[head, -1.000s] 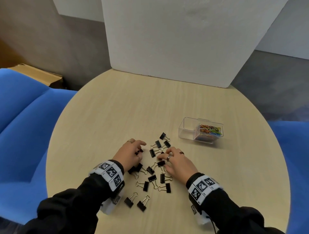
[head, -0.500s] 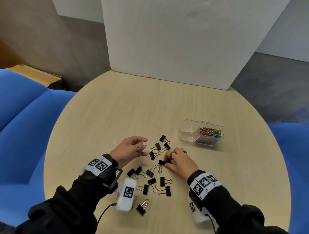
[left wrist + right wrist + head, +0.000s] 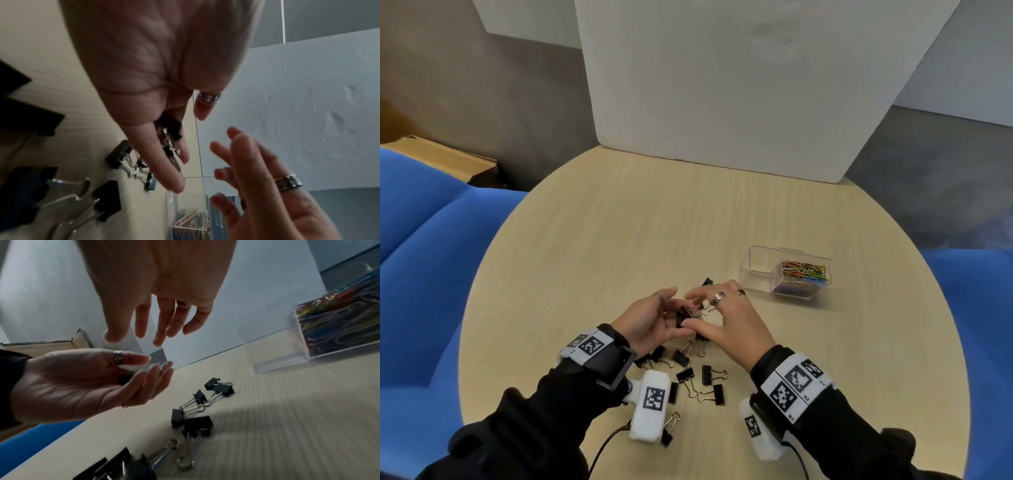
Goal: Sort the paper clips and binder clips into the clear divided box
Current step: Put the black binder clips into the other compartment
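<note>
My left hand [image 3: 654, 320] is turned palm up just above the table, its fingers cupped round a few black binder clips [image 3: 686, 315]; those binder clips [image 3: 170, 138] lie along its fingers. My right hand [image 3: 722, 313] hovers right over that palm with fingers spread and nothing held; the right hand [image 3: 156, 316] hangs open. Several more binder clips [image 3: 705, 380] lie scattered on the round wooden table [image 3: 619, 222] below both wrists. The clear divided box [image 3: 754, 274] stands to the right, with coloured paper clips [image 3: 804, 274] in its right compartment and a bare left compartment.
A white foam board [image 3: 739, 85] stands upright at the table's far edge. Blue seats [image 3: 421, 274] flank the table on both sides, and a cardboard box [image 3: 448, 161] sits on the floor at the far left.
Both hands rose off the table. The left turned palm up with clips in it. The right left the clip it pinched on the table, came over the left palm and spread its fingers.
</note>
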`<state>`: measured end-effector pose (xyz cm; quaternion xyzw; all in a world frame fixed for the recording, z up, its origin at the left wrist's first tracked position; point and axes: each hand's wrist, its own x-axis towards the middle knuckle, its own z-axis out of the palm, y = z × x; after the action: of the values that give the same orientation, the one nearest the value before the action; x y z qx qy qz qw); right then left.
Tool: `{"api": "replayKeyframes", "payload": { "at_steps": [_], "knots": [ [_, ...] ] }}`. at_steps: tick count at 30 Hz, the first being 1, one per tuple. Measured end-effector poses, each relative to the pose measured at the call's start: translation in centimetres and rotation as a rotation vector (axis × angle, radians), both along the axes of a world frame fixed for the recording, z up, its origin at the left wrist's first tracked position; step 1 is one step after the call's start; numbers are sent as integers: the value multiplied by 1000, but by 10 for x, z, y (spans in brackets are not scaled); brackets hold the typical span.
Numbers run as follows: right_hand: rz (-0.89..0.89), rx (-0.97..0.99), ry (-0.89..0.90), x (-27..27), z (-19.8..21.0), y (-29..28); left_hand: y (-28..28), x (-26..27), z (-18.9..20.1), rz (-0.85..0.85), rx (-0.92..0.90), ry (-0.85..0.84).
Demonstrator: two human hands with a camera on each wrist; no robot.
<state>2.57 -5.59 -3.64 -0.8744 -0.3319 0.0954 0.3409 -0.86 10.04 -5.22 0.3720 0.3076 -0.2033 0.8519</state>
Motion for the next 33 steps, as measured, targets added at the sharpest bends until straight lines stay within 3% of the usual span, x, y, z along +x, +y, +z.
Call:
{"api": "replayKeyframes", "payload": {
  "at_steps": [4,6,9,11,33],
  "knots": [
    [-120,54,11,10,-4,1,3,0,1,-2,-9,16],
    [-150,-51,67,16,-15,-5,7,-2,0,-10,24,21],
    [54,-366,209,17,-33,-13,15,-4,-2,1,42,36],
    [186,-482,198,14,-41,-16,19,-4,-2,2,60,46],
    [118,-551,172,14,-45,-21,19,-11,-14,13,143,75]
  ]
}}
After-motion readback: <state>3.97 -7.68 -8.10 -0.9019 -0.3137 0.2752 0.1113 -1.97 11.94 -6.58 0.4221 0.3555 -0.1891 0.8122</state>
